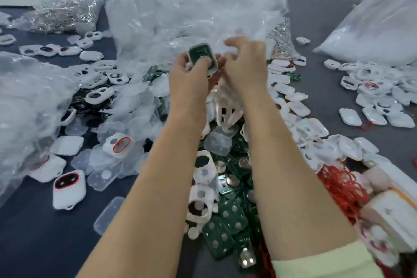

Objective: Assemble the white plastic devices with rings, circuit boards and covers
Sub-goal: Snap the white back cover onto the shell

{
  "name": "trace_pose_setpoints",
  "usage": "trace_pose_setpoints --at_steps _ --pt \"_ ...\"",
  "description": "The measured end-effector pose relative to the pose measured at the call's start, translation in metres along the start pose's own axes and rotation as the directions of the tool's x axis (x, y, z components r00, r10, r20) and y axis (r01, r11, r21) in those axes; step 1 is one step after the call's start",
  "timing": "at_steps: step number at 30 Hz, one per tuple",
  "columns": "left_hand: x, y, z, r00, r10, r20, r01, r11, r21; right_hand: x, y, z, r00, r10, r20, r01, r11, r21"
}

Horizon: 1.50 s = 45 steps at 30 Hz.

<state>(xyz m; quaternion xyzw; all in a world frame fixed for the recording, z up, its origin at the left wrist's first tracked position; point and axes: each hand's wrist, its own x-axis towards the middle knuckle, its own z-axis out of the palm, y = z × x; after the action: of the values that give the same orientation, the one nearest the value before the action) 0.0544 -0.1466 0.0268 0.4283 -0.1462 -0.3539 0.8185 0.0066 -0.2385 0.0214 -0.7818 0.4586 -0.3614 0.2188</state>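
Logged raised casing (214, 67) white, its board (201, 55) green. Logged loose circuit boards (228, 221) green with round silver dots, rings (340, 189) red, casings (293, 106) white, one casing (67, 198) rimmed red round black openings, covers (108, 214) translucent, table (45, 232) dark grey, sleeve (320, 262) pale yellow-green.

both arms stretched forward; left hand (191, 73) grips white device (201, 54), right hand (246, 67) just beside, fingers curled.

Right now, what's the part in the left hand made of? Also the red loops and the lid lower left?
Shell in the left hand: white moulded plastic, smooth rim; its green insert looks like circuit board. Red loops: thin, limp, tangled, probably rubber or silicone. Lid: clear, slightly frosted plastic; table shows through.
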Motion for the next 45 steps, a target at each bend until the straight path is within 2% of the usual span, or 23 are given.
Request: trace_pose_setpoints --at_steps 3,6,8,9,11,13,15,21,27,32,34,35,36,38,40,41,42,45 --pt "-0.007 0.018 -0.020 0.996 0.071 -0.059 -0.073 0.997 -0.033 -0.034 -0.028 0.014 0.998 -0.070 -0.003 0.069 0.997 -0.042" --pt "-0.016 0.034 -0.044 0.989 0.101 -0.113 -0.104 0.994 -0.026 -0.070 -0.044 0.037 0.961 -0.210 0.178 0.239 0.958 -0.159" --pt "-0.025 0.041 -0.061 0.986 0.111 -0.123 -0.115 0.993 -0.026 -0.088 -0.046 0.053 0.924 -0.226 0.308 0.294 0.935 -0.198" --pt "-0.029 0.043 -0.068 0.986 0.115 -0.124 -0.118 0.993 -0.017 -0.094 -0.046 0.057 0.918 -0.224 0.326 0.291 0.940 -0.175" --pt "-0.039 0.045 -0.082 0.985 0.113 -0.132 -0.113 0.994 0.008 -0.100 -0.045 0.054 0.936 -0.222 0.273 0.239 0.971 -0.028" --pt "-0.048 0.041 -0.094 0.986 0.088 -0.141 -0.086 0.996 0.021 -0.103 -0.041 0.044 0.964 -0.211 0.159 0.189 0.971 0.146" --pt "-0.057 0.034 -0.103 0.990 0.043 -0.136 -0.040 0.999 0.023 -0.108 -0.035 0.031 0.978 -0.195 0.072 0.174 0.957 0.231" --pt "-0.075 0.012 -0.113 0.998 -0.055 -0.018 0.056 0.998 0.036 -0.126 -0.014 0.018 0.998 -0.064 0.001 0.060 0.943 0.328" --pt "-0.077 0.007 -0.105 0.996 -0.082 0.045 0.078 0.993 0.087 -0.132 0.004 0.011 0.996 0.070 -0.060 -0.042 0.923 0.382" --pt "-0.079 0.002 -0.104 0.993 -0.084 0.078 0.074 0.990 0.123 -0.137 0.003 0.002 0.976 0.096 -0.194 -0.017 0.927 0.374" --pt "-0.078 0.002 -0.104 0.994 -0.082 0.077 0.072 0.990 0.121 -0.137 0.002 -0.003 0.981 0.125 -0.145 -0.060 0.918 0.391" --pt "-0.077 0.002 -0.104 0.994 -0.080 0.075 0.071 0.991 0.116 -0.136 0.001 -0.006 0.982 0.166 -0.086 -0.106 0.874 0.474" --pt "-0.077 0.002 -0.103 0.994 -0.079 0.075 0.071 0.992 0.108 -0.136 0.000 -0.009 0.978 0.208 0.012 -0.174 0.784 0.595" --pt "-0.076 0.002 -0.103 0.994 -0.072 0.079 0.064 0.993 0.094 -0.137 -0.006 -0.014 0.951 0.201 0.235 -0.307 0.512 0.802" --pt "-0.076 0.001 -0.103 0.994 -0.052 0.093 0.042 0.994 0.104 -0.139 -0.011 -0.014 0.924 0.116 0.365 -0.382 0.329 0.863" --pt "-0.076 0.000 -0.102 0.994 -0.040 0.101 0.028 0.993 0.117 -0.140 -0.013 -0.013 0.917 0.086 0.389 -0.396 0.299 0.868" --pt "-0.076 0.000 -0.102 0.994 -0.031 0.103 0.017 0.991 0.134 -0.141 -0.014 -0.012 0.918 0.067 0.392 -0.392 0.312 0.865" --pt "-0.074 -0.002 -0.103 0.995 -0.022 0.099 0.004 0.985 0.172 -0.143 -0.013 -0.007 0.957 0.011 0.290 -0.253 0.523 0.814"
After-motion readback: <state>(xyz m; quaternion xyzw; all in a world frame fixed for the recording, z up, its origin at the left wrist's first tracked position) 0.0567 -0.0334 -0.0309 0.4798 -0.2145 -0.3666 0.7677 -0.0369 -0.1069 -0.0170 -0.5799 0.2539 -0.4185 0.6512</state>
